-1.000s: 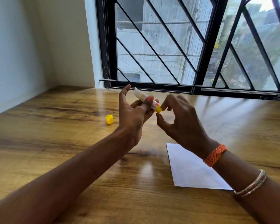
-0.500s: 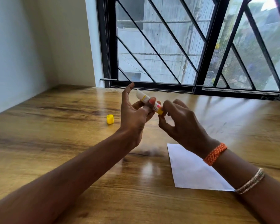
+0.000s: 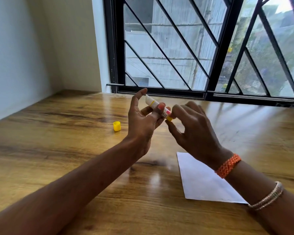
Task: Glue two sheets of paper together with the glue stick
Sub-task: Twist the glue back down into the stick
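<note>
the left hand (image 3: 143,126) holds a small white-and-yellow glue stick (image 3: 157,106) above the wooden tabletop (image 3: 58,150) while the right hand (image 3: 192,131) pinches its yellow base. its yellow cap (image 3: 117,126) lies off; the white paper sheet (image 3: 204,182) seems unglued, so the task looks barely begun.

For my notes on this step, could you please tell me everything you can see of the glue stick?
The glue stick is a small white tube, plastic by its look, with a yellow stripe, printed marks and a yellow base. It is held in the air above the wooden table, tilted, its white end pointing up and away. The left hand grips its middle; the right hand pinches the yellow base. Its yellow cap is off and lies apart on the table.
</note>
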`<state>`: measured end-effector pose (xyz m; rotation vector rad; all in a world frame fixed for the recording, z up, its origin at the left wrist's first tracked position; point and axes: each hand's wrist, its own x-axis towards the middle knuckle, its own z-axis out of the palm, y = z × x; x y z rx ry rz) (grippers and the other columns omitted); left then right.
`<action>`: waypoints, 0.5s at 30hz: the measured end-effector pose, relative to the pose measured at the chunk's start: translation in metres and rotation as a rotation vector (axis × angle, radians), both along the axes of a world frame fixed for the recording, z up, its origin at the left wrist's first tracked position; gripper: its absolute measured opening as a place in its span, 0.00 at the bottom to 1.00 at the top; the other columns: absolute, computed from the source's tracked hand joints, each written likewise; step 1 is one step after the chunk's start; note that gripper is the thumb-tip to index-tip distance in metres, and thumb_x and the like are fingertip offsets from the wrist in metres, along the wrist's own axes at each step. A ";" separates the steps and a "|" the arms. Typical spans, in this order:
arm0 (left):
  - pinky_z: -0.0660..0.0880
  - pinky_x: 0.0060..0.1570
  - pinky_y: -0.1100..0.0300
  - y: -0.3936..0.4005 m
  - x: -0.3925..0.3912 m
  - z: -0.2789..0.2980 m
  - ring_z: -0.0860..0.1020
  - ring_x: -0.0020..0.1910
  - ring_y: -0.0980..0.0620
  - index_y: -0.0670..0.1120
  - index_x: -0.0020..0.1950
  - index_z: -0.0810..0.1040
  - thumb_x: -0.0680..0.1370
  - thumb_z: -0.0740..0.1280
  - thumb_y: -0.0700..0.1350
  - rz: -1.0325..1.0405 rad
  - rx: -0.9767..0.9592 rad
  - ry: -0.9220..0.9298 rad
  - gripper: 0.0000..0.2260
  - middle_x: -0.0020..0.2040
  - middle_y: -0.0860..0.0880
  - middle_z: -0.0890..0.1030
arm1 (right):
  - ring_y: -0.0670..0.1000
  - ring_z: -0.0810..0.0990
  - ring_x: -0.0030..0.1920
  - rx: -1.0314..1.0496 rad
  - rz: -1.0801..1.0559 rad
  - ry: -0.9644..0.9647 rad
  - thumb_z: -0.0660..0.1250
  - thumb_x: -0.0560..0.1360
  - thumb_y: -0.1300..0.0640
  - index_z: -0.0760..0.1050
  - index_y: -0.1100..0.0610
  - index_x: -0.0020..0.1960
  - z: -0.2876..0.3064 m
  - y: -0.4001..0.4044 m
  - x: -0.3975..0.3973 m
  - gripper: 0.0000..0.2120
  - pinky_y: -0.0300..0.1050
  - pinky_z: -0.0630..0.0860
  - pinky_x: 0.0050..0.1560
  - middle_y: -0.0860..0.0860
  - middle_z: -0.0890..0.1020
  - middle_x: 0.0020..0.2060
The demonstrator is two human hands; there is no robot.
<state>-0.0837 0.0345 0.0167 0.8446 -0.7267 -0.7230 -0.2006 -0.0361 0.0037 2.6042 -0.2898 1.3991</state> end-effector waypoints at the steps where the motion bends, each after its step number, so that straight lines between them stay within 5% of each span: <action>1: 0.81 0.45 0.58 0.000 0.000 0.000 0.81 0.41 0.53 0.56 0.62 0.67 0.74 0.65 0.32 0.003 0.000 -0.004 0.24 0.48 0.41 0.80 | 0.50 0.70 0.38 0.052 0.003 -0.014 0.70 0.71 0.61 0.72 0.59 0.45 -0.001 0.001 0.001 0.07 0.42 0.68 0.39 0.49 0.77 0.36; 6: 0.80 0.44 0.57 -0.002 -0.003 -0.001 0.81 0.40 0.51 0.54 0.63 0.67 0.74 0.64 0.31 -0.017 -0.005 0.015 0.24 0.45 0.43 0.79 | 0.49 0.77 0.34 1.431 0.378 -0.168 0.67 0.76 0.57 0.71 0.58 0.49 0.008 0.008 0.002 0.06 0.45 0.76 0.42 0.54 0.83 0.34; 8: 0.80 0.45 0.56 -0.001 -0.002 0.000 0.81 0.40 0.51 0.53 0.63 0.67 0.74 0.64 0.32 -0.019 -0.015 0.018 0.23 0.44 0.44 0.80 | 0.51 0.78 0.35 1.600 0.470 -0.223 0.64 0.77 0.59 0.71 0.59 0.48 0.007 0.006 0.000 0.03 0.47 0.78 0.44 0.55 0.83 0.34; 10: 0.81 0.42 0.57 -0.001 -0.001 0.001 0.82 0.39 0.52 0.51 0.60 0.68 0.74 0.64 0.32 -0.028 -0.026 0.019 0.20 0.43 0.45 0.80 | 0.51 0.79 0.35 1.429 0.453 -0.233 0.65 0.76 0.62 0.71 0.60 0.47 0.009 0.012 0.001 0.03 0.44 0.78 0.42 0.55 0.83 0.33; 14: 0.80 0.37 0.62 -0.002 0.001 0.001 0.82 0.39 0.53 0.50 0.56 0.69 0.75 0.63 0.30 -0.014 -0.013 0.008 0.18 0.44 0.45 0.81 | 0.51 0.74 0.37 0.171 -0.051 -0.061 0.69 0.72 0.61 0.70 0.57 0.46 0.000 0.009 0.001 0.08 0.45 0.72 0.39 0.51 0.80 0.36; 15: 0.80 0.37 0.62 -0.002 0.001 0.001 0.82 0.40 0.53 0.51 0.55 0.70 0.74 0.63 0.30 -0.009 -0.014 0.010 0.17 0.44 0.44 0.81 | 0.51 0.73 0.38 0.025 -0.110 -0.039 0.69 0.72 0.61 0.70 0.57 0.47 -0.001 0.007 0.000 0.09 0.46 0.70 0.40 0.51 0.80 0.37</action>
